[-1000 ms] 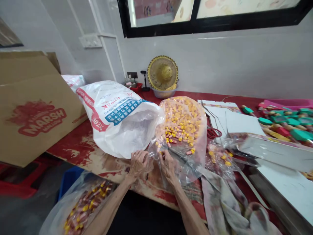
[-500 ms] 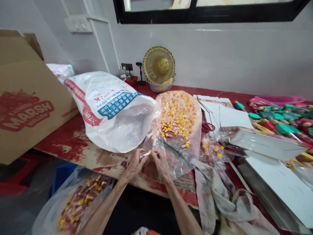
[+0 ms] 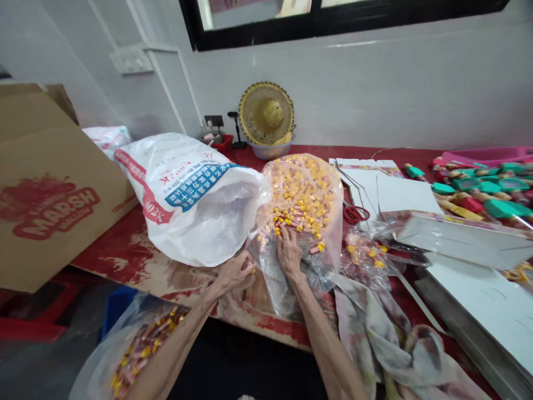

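A clear plastic bag (image 3: 306, 205) filled with small yellow and pink pieces (image 3: 302, 194) is laid open on the red worktable (image 3: 125, 244), its mouth turned toward the near edge. The right hand (image 3: 289, 253) is reached into the bag's mouth, palm down, with the fingers spread and stretched onto the nearest pieces; nothing is seen to be gripped by it. The left hand (image 3: 233, 272) is placed just left of the bag's mouth, loosely curled, and a small pale piece with a yellow tip (image 3: 251, 270) is pinched at its fingertips. Whether the bag's film is also pinched there cannot be told.

A large white woven sack (image 3: 187, 194) with red and blue print is laid on its side just left of the clear bag, touching it. A brown cardboard box (image 3: 50, 183) is propped at the far left. A second clear bag of similar pieces (image 3: 137, 344) is seen below the table's near edge, on the left. A straw hat (image 3: 266, 114) is leaned against the far wall. White flat boards (image 3: 395, 194) are stacked to the right, and a stained cloth (image 3: 375, 333) is draped over the near right edge.
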A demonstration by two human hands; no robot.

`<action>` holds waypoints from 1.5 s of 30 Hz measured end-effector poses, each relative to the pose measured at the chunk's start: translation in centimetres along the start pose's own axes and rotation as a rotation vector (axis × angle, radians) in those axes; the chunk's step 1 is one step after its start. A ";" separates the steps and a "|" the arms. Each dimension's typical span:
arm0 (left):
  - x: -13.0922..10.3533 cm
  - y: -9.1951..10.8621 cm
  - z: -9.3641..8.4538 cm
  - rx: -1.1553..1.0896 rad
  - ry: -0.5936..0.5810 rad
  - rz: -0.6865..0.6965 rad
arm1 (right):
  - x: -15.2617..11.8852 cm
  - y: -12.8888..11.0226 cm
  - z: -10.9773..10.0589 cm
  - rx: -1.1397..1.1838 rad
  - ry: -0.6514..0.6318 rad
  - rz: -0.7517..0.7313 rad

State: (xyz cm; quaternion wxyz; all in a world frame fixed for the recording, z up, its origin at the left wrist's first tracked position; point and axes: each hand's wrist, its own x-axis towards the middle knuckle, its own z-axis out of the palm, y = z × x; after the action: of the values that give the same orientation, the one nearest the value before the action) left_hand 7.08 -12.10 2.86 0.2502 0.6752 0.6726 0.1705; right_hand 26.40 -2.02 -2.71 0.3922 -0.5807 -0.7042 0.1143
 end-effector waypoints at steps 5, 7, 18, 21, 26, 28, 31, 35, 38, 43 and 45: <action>-0.8 0.1 1.6 -0.042 0.151 -0.045 | -0.3 0.6 0.8 -0.141 -0.110 -0.106; -0.9 0.5 2.2 -0.031 0.179 0.006 | -0.3 0.9 0.8 -0.126 -0.082 -0.095; -2.2 0.3 3.9 -0.241 0.347 0.099 | 1.0 1.5 -1.5 -0.027 -0.147 -0.019; -3.1 0.1 4.1 -0.329 0.434 0.041 | -0.2 0.6 -2.2 0.108 -0.035 0.005; -3.8 0.0 4.2 -0.222 0.390 0.106 | -4.2 -2.1 -1.4 0.274 -0.070 -0.009; -3.8 0.1 4.0 -0.238 0.344 0.102 | -5.4 -2.8 -0.8 0.297 -0.131 -0.024; -3.8 0.4 3.7 -0.291 0.364 0.027 | -6.1 -3.1 -0.4 0.342 -0.139 -0.020; -3.9 0.4 3.8 -0.293 0.389 0.000 | -6.2 -2.8 -0.8 0.358 -0.112 -0.026; -3.7 0.5 3.9 -0.316 0.372 0.044 | -6.3 -2.8 -1.3 0.363 -0.083 -0.009; -3.3 0.6 4.0 -0.382 0.435 0.007 | -6.2 -2.9 -1.4 0.362 -0.035 -0.022; -3.4 0.4 4.1 -0.370 0.440 -0.010 | -6.1 -2.9 -1.3 0.327 -0.057 -0.037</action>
State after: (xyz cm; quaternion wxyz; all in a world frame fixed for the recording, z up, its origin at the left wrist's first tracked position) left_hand 9.60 -15.94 0.16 0.2179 0.5614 0.6717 0.4315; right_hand 25.31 -8.84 -2.63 0.4633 -0.4925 -0.6978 0.2365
